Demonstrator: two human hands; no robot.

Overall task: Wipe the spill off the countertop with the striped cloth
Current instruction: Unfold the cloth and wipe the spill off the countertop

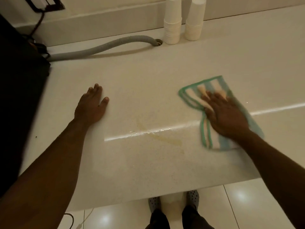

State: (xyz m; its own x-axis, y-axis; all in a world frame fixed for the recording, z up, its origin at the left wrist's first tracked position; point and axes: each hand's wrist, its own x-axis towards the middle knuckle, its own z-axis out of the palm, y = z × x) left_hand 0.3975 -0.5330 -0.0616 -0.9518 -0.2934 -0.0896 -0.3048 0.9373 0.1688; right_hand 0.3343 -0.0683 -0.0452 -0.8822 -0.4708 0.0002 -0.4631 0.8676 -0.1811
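A thin yellowish spill (160, 137) streaks the pale speckled countertop (148, 80) near its middle front. To the right of it lies the striped cloth (191, 95), green-edged with cream and blue bands, flat on the counter. My right hand (224, 117) presses down on the cloth with its palm, fingers spread. The cloth looks blurred from motion. My left hand (92, 104) rests flat on the bare counter to the left of the spill, fingers apart, holding nothing.
Two stacks of white paper cups (172, 22) stand at the back by the wall. A grey ribbed hose (99, 47) runs from a dark appliance (19, 80) on the left into a counter hole. The counter's front edge is close; my shoes (192, 196) show below on a tiled floor.
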